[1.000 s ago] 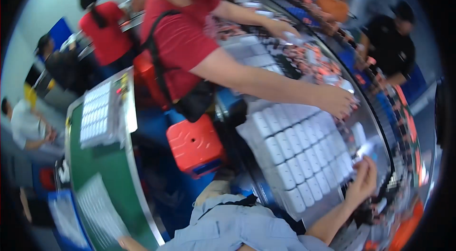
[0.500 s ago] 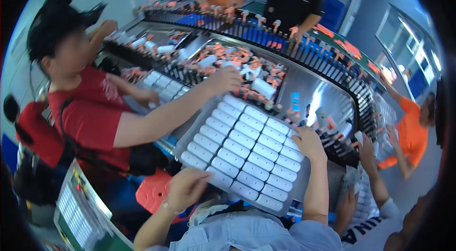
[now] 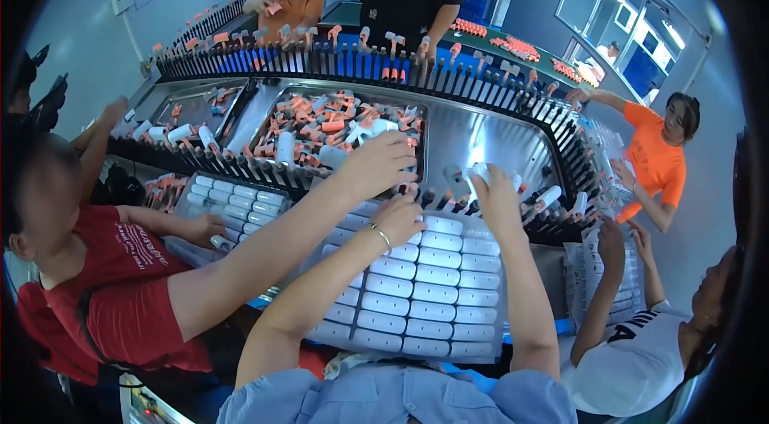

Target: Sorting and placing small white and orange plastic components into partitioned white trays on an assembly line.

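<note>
Right hand [image 3: 490,198] closes its fingers around a small white capsule-shaped piece [image 3: 478,173], held just above the far edge of the tray; grip looks snug, though the piece is mostly hidden by the fingers. Left hand [image 3: 398,219] rests loosely curled on the tray's upper left part, fingertips touching the white pieces there, holding nothing that can be made out; a thin bracelet [image 3: 380,233] sits at the wrist. Both forearms rise from blue sleeves [image 3: 384,396] at the lower edge. Between them lies the grey tray [image 3: 416,296], tilted, filled with rows of white capsule-shaped pieces. Another person in a red shirt [image 3: 120,288], at left, reaches an arm across, hand [image 3: 376,163] over the tray's far left corner. A second filled tray [image 3: 232,203] lies beside that person. Beyond, a black toothed conveyor rail [image 3: 336,63] curves around metal bins [image 3: 336,127] heaped with orange and white parts. Farther off, people in black, orange and white shirts stand at the line.
</note>
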The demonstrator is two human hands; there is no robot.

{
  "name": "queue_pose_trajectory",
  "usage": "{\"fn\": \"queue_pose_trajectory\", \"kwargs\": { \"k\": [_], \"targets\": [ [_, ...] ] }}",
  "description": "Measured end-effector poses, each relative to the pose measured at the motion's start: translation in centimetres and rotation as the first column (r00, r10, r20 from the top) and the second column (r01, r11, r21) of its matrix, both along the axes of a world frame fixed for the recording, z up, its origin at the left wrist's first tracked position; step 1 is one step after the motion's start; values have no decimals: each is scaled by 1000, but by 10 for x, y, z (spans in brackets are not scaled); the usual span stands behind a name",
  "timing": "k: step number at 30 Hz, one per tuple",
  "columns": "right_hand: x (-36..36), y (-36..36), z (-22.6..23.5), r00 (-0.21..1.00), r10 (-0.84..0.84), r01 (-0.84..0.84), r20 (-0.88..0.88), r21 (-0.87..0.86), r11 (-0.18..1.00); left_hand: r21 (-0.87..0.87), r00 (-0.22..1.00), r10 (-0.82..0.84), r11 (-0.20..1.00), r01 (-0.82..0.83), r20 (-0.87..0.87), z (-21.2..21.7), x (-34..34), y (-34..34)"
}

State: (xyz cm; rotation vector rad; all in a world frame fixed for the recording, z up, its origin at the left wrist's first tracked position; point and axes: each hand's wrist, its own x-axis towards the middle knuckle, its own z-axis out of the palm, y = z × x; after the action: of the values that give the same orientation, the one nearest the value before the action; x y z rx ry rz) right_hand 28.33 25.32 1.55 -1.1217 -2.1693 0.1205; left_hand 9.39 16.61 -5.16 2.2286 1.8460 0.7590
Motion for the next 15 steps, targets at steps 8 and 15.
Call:
{"fn": "queue_pose_trajectory", "kwargs": {
  "k": [8,15],
  "targets": [
    [-126,37,-46,836,66,-29,545,-77,997,-11,995,26,1000,-25,96,-11,-7,5],
    [-139,19,-39,941,250,-198,227,-229,953,176,998,-1,984,-10,61,-14,1,-1]
  ]
}}
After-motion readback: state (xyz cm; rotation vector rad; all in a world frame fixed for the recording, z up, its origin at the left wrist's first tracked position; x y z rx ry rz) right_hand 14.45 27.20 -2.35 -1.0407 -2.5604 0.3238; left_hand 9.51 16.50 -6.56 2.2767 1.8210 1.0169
